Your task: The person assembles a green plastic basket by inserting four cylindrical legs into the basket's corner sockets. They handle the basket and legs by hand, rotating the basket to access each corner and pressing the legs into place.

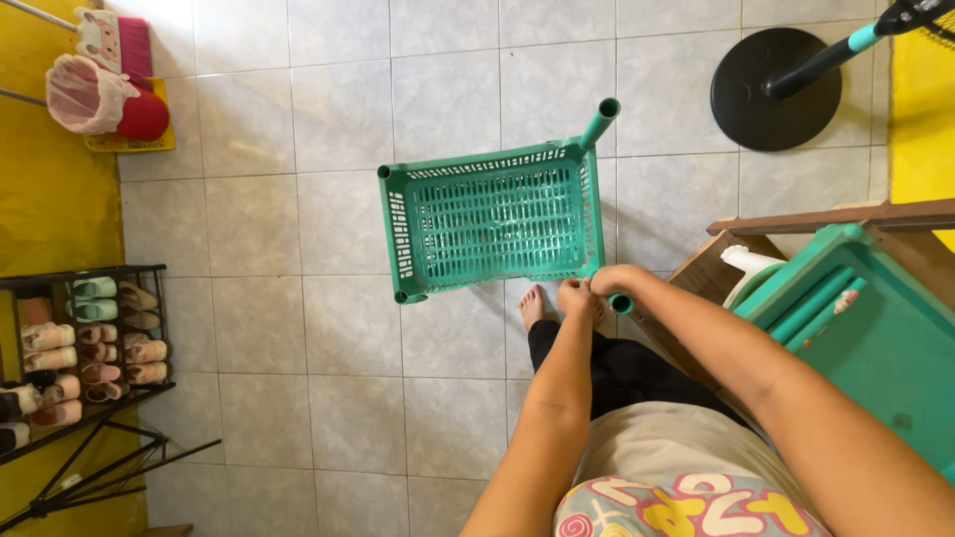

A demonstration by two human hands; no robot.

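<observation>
Pale grey floor tiles fill the room, edged on the left by a yellow wall and seen from above by a person standing barefoot. At the centre, a green plastic basket shelf with slotted walls is held tilted above the floor, its open face turned up toward the camera. A green tube leg stands out of its far right corner. At the near right corner both hands meet: the left hand is closed against the basket's rim, and the right hand is curled around a second green tube set at that corner. Whether the fingers are fully clamped cannot be told from this angle. A bare foot shows just beneath the basket's near edge.

To the right, near the person, lies another green plastic piece with loose green tubes resting on it, beside a wooden frame. Far right, the round black base of a standing fan sits on the tiles. At left, a black shoe rack holds rows of slippers, and in the far left corner a dustpan and brushes lean against the wall.
</observation>
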